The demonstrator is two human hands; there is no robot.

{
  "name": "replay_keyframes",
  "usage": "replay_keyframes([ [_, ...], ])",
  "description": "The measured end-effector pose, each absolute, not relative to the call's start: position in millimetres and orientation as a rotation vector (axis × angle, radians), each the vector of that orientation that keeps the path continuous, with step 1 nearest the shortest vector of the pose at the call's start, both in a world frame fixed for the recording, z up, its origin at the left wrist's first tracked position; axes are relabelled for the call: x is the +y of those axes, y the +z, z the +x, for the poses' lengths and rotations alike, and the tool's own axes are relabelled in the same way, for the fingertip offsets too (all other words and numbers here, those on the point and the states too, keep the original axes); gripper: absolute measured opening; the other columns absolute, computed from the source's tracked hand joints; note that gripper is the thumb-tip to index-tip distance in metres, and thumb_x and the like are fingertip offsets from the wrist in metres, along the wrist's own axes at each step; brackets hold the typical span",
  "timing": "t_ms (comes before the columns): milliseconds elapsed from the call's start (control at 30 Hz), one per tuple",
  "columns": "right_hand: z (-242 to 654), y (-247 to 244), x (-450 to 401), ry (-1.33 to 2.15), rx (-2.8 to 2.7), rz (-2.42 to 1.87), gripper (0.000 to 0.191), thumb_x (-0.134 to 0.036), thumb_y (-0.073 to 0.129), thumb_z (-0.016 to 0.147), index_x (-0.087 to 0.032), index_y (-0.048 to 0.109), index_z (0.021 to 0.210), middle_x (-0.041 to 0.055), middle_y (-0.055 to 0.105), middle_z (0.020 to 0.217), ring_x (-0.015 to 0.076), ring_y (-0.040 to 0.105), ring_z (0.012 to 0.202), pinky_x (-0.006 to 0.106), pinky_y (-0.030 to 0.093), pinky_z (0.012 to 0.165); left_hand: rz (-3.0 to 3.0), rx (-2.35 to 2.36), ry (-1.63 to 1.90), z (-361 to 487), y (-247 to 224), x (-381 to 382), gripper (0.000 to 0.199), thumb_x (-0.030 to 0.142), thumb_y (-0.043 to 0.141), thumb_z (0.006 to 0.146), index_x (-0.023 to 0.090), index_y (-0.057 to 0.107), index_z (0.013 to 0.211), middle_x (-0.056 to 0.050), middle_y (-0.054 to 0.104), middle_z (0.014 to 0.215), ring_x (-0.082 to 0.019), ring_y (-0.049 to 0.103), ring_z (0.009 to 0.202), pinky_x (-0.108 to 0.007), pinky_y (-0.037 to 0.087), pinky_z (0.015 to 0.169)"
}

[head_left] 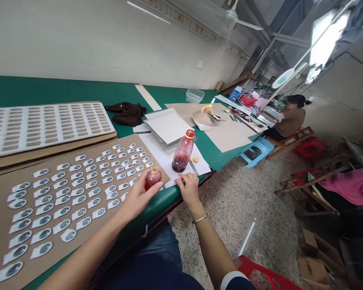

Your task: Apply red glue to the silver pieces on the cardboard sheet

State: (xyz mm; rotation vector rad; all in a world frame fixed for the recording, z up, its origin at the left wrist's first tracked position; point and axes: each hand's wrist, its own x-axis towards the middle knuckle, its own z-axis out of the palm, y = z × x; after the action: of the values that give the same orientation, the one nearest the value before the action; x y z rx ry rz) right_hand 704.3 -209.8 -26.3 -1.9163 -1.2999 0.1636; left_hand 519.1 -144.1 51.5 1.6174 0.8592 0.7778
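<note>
In my left hand (pixel 138 196) is a small squat bottle (pixel 153 177) of reddish liquid, its neck uncovered and pointing up. My right hand (pixel 189 187) hovers at the table edge with the fingers drawn together; whatever they pinch, if anything, is too small to make out. Just beyond it stands a clear plastic bottle (pixel 182 155) partly filled with dark red liquid, upright on white paper. A yellow cap (pixel 195 159) lies beside that bottle. To the left, many small white tags with round dark-ringed pieces (pixel 78 191) lie in rows on a brown board (pixel 93 155).
A white slotted tray (pixel 59 105) rests on cardboard at the left. Behind the bottles are white sheets (pixel 169 125), a dark cloth (pixel 128 114) and a clear tub (pixel 195 95). Another person (pixel 292 117) sits at the far end, near a blue stool (pixel 257 150).
</note>
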Motion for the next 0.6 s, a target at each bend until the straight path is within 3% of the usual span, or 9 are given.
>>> replay_keyframes([
  [167, 703.3, -30.9, -207.8, 0.013, -1.421, -2.102, 0.029, -0.042, 0.056, 0.085, -0.021, 0.066, 0.102, 0.0093, 0.061, 0.094, 0.0273, 0.047, 0.098, 0.043, 0.031, 0.089, 1.751, 0.810, 0.770, 526.8, 57.4, -135.6, 0.038, 0.039, 0.060, 0.078, 0.020, 0.056, 0.111, -0.008, 0.060, 0.113, -0.023, 0.054, 0.108, -0.036, 0.040, 0.097],
  [333, 711.8, -17.0, -227.2, 0.022, -1.155, -1.912, 0.040, -0.046, 0.057, 0.083, -0.016, 0.062, 0.109, 0.0105, 0.063, 0.095, 0.0270, 0.050, 0.098, 0.046, 0.034, 0.092, 1.803, 0.773, 0.823, 534.5, 67.3, -133.9, 0.038, 0.038, 0.066, 0.074, 0.020, 0.060, 0.106, -0.007, 0.059, 0.116, -0.023, 0.053, 0.111, -0.036, 0.039, 0.099],
  [467, 706.6, 5.6, -243.2, 0.366, -0.913, -1.464, 0.035, -0.044, 0.052, 0.087, -0.018, 0.060, 0.108, 0.0103, 0.062, 0.102, 0.0226, 0.059, 0.093, 0.040, 0.047, 0.085, 1.791, 0.725, 0.829, 549.5, 88.6, -142.8, 0.040, 0.037, 0.072, 0.070, 0.020, 0.062, 0.105, -0.006, 0.063, 0.111, -0.024, 0.056, 0.107, -0.038, 0.040, 0.098],
  [600, 692.5, 33.6, -242.4, 0.604, -0.945, -1.132, 0.060, -0.048, 0.069, 0.073, -0.023, 0.049, 0.125, 0.0101, 0.056, 0.124, 0.0269, 0.058, 0.109, 0.040, 0.049, 0.092, 1.779, 0.677, 0.787, 576.7, 110.7, -156.3, 0.041, 0.034, 0.074, 0.066, 0.020, 0.064, 0.103, -0.005, 0.066, 0.107, -0.024, 0.059, 0.103, -0.039, 0.042, 0.096],
])
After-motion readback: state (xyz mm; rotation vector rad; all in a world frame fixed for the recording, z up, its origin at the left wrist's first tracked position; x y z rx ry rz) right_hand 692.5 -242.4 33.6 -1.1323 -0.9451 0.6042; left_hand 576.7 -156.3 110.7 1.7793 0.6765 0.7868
